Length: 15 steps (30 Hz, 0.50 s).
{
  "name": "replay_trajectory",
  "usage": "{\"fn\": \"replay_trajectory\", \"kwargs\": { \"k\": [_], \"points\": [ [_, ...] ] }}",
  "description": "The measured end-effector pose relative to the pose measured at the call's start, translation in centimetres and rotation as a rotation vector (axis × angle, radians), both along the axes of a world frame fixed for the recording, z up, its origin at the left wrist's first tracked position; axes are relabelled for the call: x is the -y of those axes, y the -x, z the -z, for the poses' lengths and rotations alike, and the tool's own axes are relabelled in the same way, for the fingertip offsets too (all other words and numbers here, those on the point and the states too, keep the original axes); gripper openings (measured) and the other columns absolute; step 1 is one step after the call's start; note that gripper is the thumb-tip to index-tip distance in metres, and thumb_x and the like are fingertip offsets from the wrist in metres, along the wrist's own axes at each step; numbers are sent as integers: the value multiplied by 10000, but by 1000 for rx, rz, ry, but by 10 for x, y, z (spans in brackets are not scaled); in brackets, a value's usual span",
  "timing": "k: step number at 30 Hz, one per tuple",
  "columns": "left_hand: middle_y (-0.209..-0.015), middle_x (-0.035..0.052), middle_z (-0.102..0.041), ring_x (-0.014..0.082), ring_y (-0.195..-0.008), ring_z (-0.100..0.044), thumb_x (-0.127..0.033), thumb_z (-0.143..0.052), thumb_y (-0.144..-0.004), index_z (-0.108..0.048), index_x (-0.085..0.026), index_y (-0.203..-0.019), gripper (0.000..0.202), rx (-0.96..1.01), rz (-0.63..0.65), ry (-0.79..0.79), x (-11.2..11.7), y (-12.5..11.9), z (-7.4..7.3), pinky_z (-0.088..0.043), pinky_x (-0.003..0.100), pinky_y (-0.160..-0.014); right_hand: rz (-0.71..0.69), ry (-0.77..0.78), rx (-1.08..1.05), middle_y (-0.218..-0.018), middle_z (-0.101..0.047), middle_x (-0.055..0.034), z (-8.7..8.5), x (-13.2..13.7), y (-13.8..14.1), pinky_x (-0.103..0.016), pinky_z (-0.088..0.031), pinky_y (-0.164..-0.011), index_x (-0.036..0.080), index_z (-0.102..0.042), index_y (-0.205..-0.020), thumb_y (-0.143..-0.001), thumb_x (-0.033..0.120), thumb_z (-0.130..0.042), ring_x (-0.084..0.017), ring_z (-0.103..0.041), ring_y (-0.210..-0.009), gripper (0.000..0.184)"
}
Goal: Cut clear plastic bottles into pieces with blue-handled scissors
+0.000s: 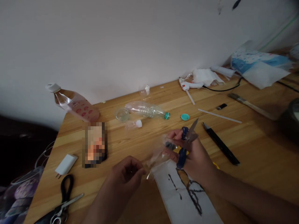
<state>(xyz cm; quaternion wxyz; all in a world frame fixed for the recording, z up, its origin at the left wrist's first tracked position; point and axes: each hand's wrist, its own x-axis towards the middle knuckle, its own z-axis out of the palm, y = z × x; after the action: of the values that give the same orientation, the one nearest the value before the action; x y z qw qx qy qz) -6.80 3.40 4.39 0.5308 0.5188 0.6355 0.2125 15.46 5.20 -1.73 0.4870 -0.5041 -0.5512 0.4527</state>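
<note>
In the head view, your left hand [127, 172] comes up from the near edge of the table [245, 146]. Its back faces you. The fingers are curled in and the fingertips pinch one end of a clear plastic piece [156, 158]. That piece is in the air just above the table, close to the middle of the near edge, and it runs from your left hand to your right hand [196, 155].

Your right arm comes in from the near right corner and slants across the wood. The right hand is closed on the blue scissors [187, 140]. Your fingers go through the blue loops, and the blades point up and away, toward the far right corner. The fingertips of that hand also touch the other end of the plastic.

A white paper [184, 193] with black marks lies under your right wrist, at the near edge. Black scissors [66, 193] lie by the near left corner. A white plug [66, 164] sits near the left edge. An empty bottle [146, 109] lies on its side toward the far edge, with a teal cap [185, 117] just beside it. A black pen [220, 143] lies to the right of your right hand
</note>
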Motion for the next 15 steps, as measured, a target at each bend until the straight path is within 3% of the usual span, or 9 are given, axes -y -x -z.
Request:
{"fn": "replay_trajectory", "kwargs": {
  "k": [4, 7, 15],
  "points": [
    [-586, -34, -563, 117, -538, -469, -385, -718, -650, -599, -180, -692, 241, 159, -174, 69, -4, -5, 5, -361, 242, -530, 62, -91, 67, -1095, -568, -14, 1, 3, 7, -376, -503, -874, 311, -448, -1068, -822, 261, -754, -218, -594, -1028, 396],
    [-669, -14, -640, 127, -600, -547, -309, -787, -592, -643, -178, -764, 260, 265, -280, 79, -3, -9, 9, -416, 241, -569, 55, -107, 117, -1073, -569, 3, 0, 4, 11, -357, -485, -876, 313, -445, -1045, -840, 227, -724, -198, -596, -1010, 357],
    [-597, -28, -629, 89, -520, -500, -282, -794, -584, -689, -153, -741, 230, 303, -368, 92, -3, -14, 17, -392, 217, -519, 47, -105, 309, -1083, -606, -27, -11, 7, -1, -388, -531, -820, 307, -495, -1059, -788, 189, -666, -234, -648, -939, 342]
  ]
}}
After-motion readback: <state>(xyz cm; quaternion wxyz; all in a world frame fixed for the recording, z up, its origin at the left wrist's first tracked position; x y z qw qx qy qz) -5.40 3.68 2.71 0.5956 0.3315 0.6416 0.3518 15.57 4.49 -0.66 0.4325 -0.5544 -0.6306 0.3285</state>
